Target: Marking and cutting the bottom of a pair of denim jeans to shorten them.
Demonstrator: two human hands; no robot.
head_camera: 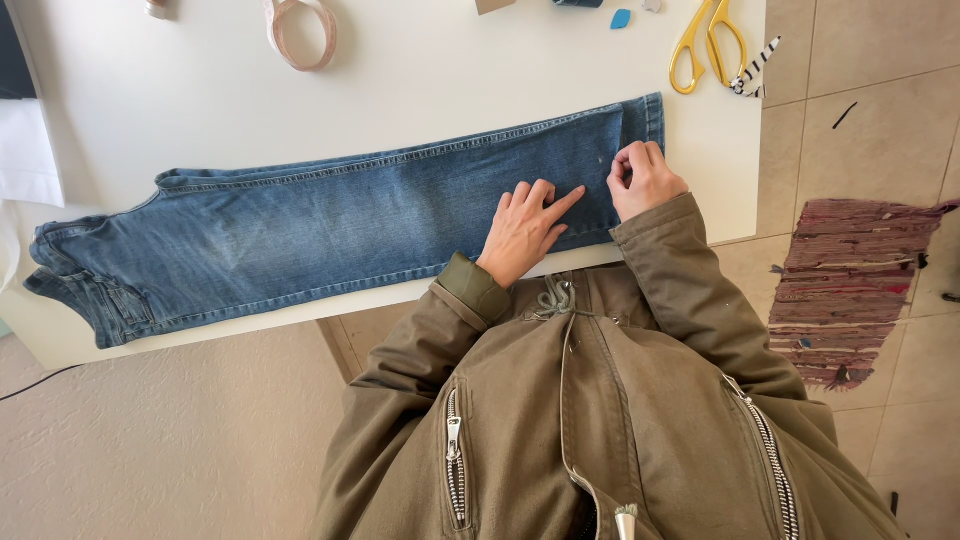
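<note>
From the head view, we see a pair of faded blue denim jeans (pixel 330 225) lying folded lengthwise and flat across the white surface (pixel 430 80), waistband toward nine o'clock and leg hem toward two o'clock. The hem end already looks turned up into a narrow cuff, so we judge the fold at the leg end to be begun and not yet fixed; nothing shows cutting or stitching on the cloth, and the rest of the leg lies smooth. Our left hand (pixel 525 228) lies open and flat on the denim, forefinger stretched toward three o'clock, pressing the leg down just beside the cuff. Our right hand (pixel 643 178) is curled, fingertips pinched on the denim at the cuff; whether it holds a pin or chalk we cannot tell. At twelve o'clock on the surface rests a loop of beige tape (pixel 303 30), and toward one o'clock lie yellow-handled scissors (pixel 708 42) with a striped black-and-white scrap (pixel 752 68) touching them, plus a small blue chalk-like piece (pixel 621 19). No packages, labels or signs show. On the tiled floor at three o'clock lies a reddish woven rag rug (pixel 850 285).
</note>
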